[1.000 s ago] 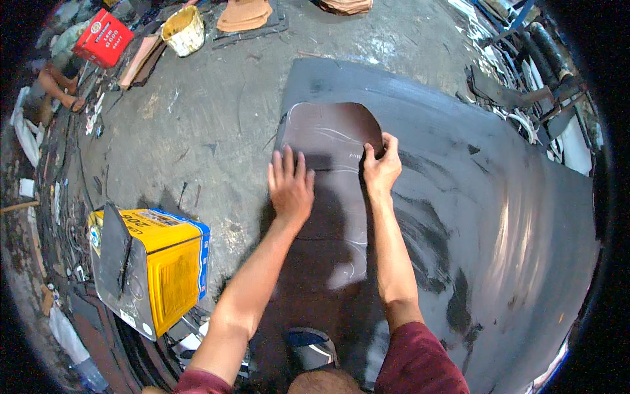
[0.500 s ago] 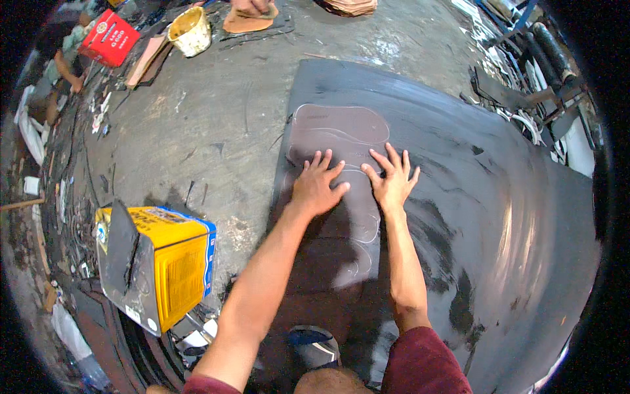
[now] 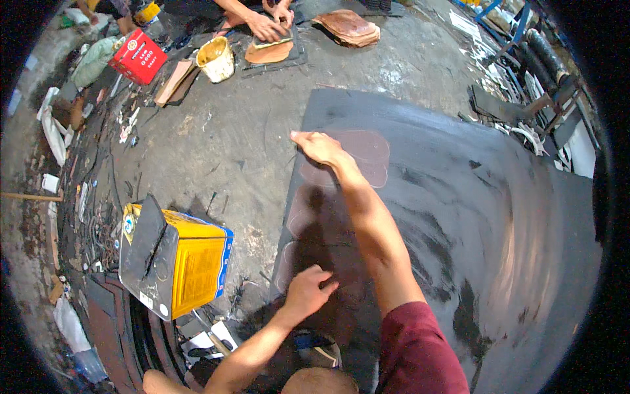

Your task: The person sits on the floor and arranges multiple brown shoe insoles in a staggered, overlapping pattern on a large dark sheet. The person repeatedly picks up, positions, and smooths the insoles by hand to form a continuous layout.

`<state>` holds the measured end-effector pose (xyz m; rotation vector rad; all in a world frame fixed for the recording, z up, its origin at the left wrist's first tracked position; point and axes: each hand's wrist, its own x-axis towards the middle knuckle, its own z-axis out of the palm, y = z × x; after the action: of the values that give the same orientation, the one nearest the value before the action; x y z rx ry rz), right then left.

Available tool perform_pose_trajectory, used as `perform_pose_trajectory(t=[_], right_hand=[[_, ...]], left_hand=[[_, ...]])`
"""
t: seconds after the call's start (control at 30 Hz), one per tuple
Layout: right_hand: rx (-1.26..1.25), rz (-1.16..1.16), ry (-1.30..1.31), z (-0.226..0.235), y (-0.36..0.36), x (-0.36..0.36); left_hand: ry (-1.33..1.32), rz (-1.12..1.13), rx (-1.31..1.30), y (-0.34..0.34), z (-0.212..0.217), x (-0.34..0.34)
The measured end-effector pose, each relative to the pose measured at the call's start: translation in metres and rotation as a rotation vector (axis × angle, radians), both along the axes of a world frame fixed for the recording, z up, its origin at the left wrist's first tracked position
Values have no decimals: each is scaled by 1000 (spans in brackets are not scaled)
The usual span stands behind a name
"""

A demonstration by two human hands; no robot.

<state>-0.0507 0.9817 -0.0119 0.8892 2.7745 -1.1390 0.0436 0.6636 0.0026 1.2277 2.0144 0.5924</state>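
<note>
A big dark rubber sheet (image 3: pixel 472 217) lies on the concrete floor. Flat on its left part rests a thin, long, greyish cut piece (image 3: pixel 367 154) with rounded ends. My right hand (image 3: pixel 316 146) reaches far forward and lies flat on the piece's far end, at the sheet's left edge. My left hand (image 3: pixel 308 290) is close to me at the piece's near end, with its fingers curled onto it. Whether it pinches the edge or only presses is unclear.
A yellow square tin (image 3: pixel 187 262) with a dark flap stands left of the sheet. At the top another person's hands (image 3: pixel 269 26) work on a brown piece, beside a cream bucket (image 3: pixel 215 58), a red box (image 3: pixel 138 56) and stacked brown pieces (image 3: pixel 348 26). Scraps line the left side.
Both hands were side by side on the piece's far end. Now my left hand has pulled back to the near end and my right hand has slid forward and left.
</note>
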Motion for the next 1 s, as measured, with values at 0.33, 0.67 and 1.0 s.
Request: perform_pose_trajectory(t=[0.33, 0.67, 1.0], right_hand=[[-1033, -303, 808, 0, -6, 172], [-284, -936, 727, -35, 144, 134], [-63, -1017, 379, -86, 150, 95]], left_hand=[[-812, 754, 627, 191, 34, -137], [-639, 729, 465, 311, -36, -194], [-552, 831, 346, 353, -118, -233]])
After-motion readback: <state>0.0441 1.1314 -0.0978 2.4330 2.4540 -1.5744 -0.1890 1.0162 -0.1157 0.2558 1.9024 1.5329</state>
